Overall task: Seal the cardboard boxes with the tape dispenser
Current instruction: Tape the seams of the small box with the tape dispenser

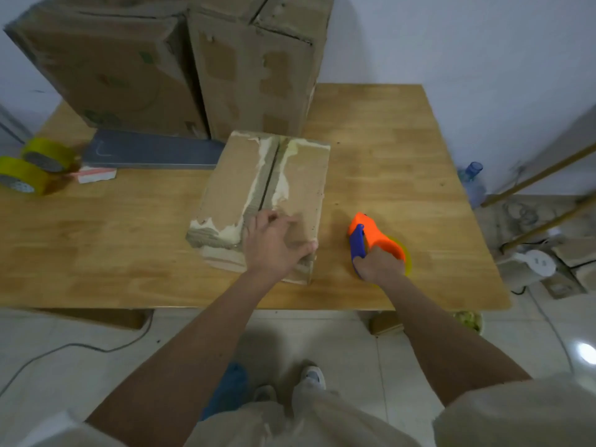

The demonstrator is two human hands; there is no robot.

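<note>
Wooden table (pixel 403 162) mid-frame, butted to a plain white wall (pixel 467 43) at 12 to 2 o'clock. Pale tiled floor (pixel 403 359) below, cable (pixel 64 350) trailing at 8 o'clock, light glare (pixel 586 352) at 4 o'clock. Blue water jug (pixel 474 179) at 3 o'clock.

the light is soft and even, fairly dim, with a cool cast on the wall and floor. a bright round glare spot (pixel 587 352) sits on the floor tiles at the near right. my left hand (pixel 276 243) drops only a faint shadow on the box (pixel 238 185) top, and a soft shadow lies on the worktop (pixel 129 246) beside my right hand (pixel 380 266). the whole picture is slightly smeary; the tall boxes (pixel 180 62) at the far left look blurred. the worktop's edges bow outward from the wide lens.
</note>
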